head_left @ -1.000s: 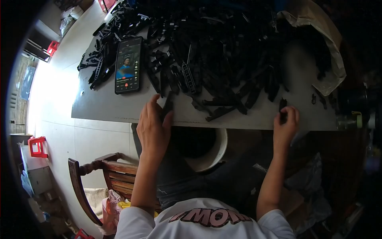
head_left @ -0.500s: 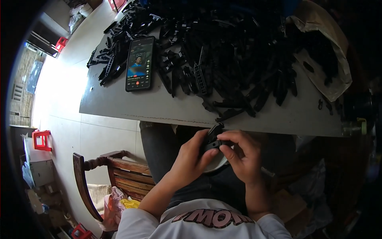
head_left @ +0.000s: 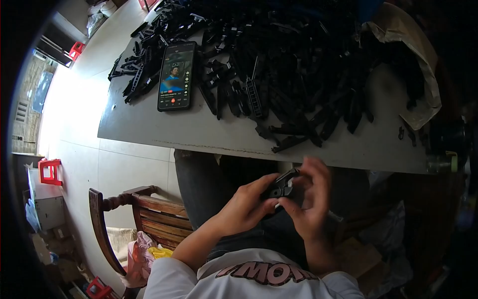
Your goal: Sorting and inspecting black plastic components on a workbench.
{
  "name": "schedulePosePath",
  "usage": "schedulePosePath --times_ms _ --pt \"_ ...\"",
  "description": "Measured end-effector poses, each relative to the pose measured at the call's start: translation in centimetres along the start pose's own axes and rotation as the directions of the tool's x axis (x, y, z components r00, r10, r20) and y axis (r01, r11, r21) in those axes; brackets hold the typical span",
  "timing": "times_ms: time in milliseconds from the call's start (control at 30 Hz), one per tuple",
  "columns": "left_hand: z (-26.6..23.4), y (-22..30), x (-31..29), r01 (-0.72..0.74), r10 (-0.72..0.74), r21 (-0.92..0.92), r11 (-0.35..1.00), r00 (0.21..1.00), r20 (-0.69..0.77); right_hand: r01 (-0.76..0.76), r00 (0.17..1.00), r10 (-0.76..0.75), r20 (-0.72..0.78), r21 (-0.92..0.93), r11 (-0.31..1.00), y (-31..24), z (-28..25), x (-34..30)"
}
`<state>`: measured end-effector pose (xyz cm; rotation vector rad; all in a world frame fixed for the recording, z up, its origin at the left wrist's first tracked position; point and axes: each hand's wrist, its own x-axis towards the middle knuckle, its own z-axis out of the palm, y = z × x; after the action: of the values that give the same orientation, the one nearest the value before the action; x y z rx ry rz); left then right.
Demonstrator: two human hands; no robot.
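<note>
Above my lap, my left hand (head_left: 251, 202) is closed around a dark black plastic part (head_left: 282, 190), held between thumb and fingers. The part looks narrow, with a hinged or clip-like shape; its exact kind is unclear. My right hand (head_left: 311, 202) is beside it, thumb at the part's lower edge. Its fingers stand apart and raised, the index finger smeared by motion. On the grey table (head_left: 214, 137) beyond lies a large pile of similar black plastic parts (head_left: 294, 84). Several of them reach close to the near edge.
A phone (head_left: 176, 77) with a lit screen lies left of the pile. At the right stands a brown paper bag (head_left: 423, 94). A wooden chair (head_left: 159, 219) with cloths is at my left, and a red stool (head_left: 50, 172) is on the floor farther left.
My right hand's fingers have lifted off the part and spread, with the index finger raised. Both hands and the part have shifted slightly right and nearer to me.
</note>
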<state>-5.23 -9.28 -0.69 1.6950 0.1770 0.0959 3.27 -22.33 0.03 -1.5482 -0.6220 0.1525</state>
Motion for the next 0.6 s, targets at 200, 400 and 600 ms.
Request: schedulePosePath --times_ms 200,400,600 --pt "0.9 -0.1 0.7 -0.155 0.155 0.051 0.987 0.988 0.012 -0.357 0.931 0.252 0.265 0.511 0.782 1.6 -1.1 -0.8" --pt "-2.6 -1.0 5.0 -0.058 0.416 0.853 0.519 0.889 -0.192 -0.114 0.967 0.151 -0.205 0.182 0.977 4.7 -6.8 3.8" --pt "-4.4 -2.0 6.1 -0.090 0.476 0.923 0.375 0.873 -0.108 0.096 0.978 -0.208 -0.002 -0.884 0.458 5.5 -10.1 8.6"
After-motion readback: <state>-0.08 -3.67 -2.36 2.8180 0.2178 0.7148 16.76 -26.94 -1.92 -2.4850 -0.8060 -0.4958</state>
